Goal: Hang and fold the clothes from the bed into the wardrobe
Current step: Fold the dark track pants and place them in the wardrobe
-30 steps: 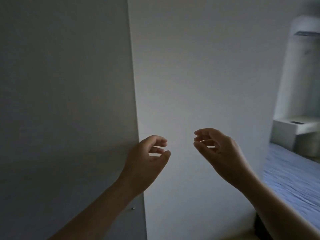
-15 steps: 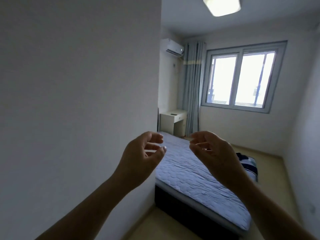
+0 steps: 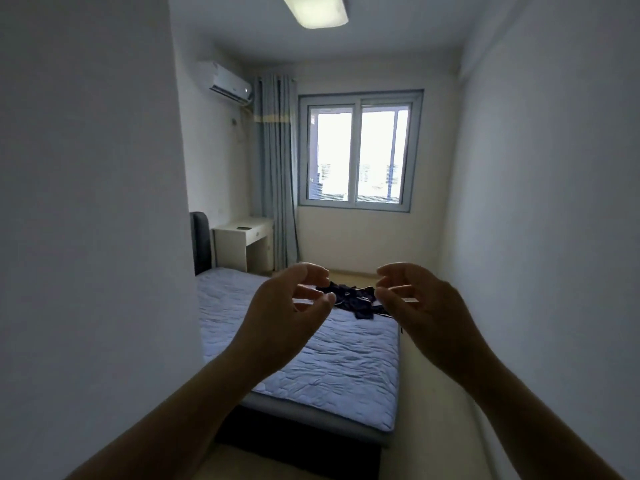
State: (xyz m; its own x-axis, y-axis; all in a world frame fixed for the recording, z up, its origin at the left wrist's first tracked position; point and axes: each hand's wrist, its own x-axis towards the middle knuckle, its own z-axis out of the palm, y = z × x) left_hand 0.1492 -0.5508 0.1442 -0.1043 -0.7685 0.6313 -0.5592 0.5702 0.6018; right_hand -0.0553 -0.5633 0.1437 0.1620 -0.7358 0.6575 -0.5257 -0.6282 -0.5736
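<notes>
A dark pile of clothes (image 3: 353, 299) lies on the far right part of the bed (image 3: 346, 368), which has a pale blue quilted cover. My left hand (image 3: 284, 313) and my right hand (image 3: 422, 306) are raised in front of me, well short of the bed. Both hands hold nothing and their fingers hang loosely curled. The hands partly hide the clothes pile. A big white panel (image 3: 90, 237), wall or wardrobe side, fills the left of the view.
A white bedside desk (image 3: 242, 244) stands beside the dark headboard (image 3: 201, 240) at the back left. Grey-blue curtains (image 3: 277, 168) hang left of the window (image 3: 360, 150). A narrow strip of floor (image 3: 426, 393) runs between bed and right wall (image 3: 554, 237).
The view has swung right, from the white wardrobe panels to the bedroom with bed and window. Both hands stayed raised and empty in much the same pose.
</notes>
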